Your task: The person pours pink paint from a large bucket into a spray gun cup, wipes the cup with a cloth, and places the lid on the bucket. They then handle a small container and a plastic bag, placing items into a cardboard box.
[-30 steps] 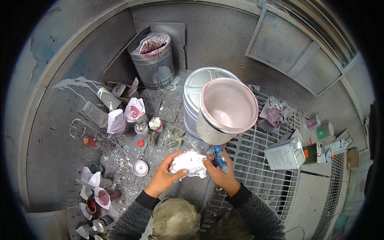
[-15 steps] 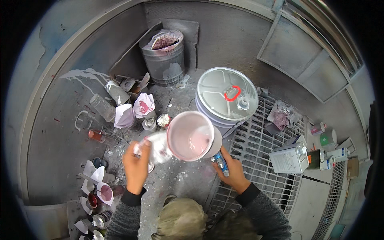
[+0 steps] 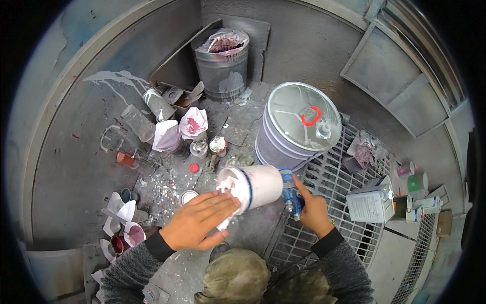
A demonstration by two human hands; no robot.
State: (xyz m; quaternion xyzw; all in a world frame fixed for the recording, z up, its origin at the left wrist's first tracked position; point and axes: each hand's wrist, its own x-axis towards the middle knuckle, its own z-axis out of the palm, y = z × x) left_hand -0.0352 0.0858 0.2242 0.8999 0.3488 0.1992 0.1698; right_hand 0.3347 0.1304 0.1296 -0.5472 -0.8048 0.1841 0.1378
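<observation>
Fingers of the left hand [image 3: 202, 220], straight and side by side with the thumb spread away, press against a white cloth [image 3: 230, 184] at the mouth of one white, blue-banded cup [image 3: 266, 186]; whether they grip the cloth cannot be told. The cup lies on its side between the left and right fingers, long axis running crosswise, its right end slanting slightly away from the body, its mouth facing the left fingers. Its base meets one blue spray gun [image 3: 290, 195], around which the right hand [image 3: 315, 213] is closed, forefinger stretched along the gun's edge, other fingers largely hidden. Beyond the right fingers stands one lidded drum [image 3: 288, 114] with a single red ring handle [image 3: 318, 116]; beyond the left fingers, one red cap [image 3: 194, 167], two small jars [image 3: 218, 147], two paper-lined cups [image 3: 167, 136] together and, farthest, one metal bin [image 3: 223, 71].
</observation>
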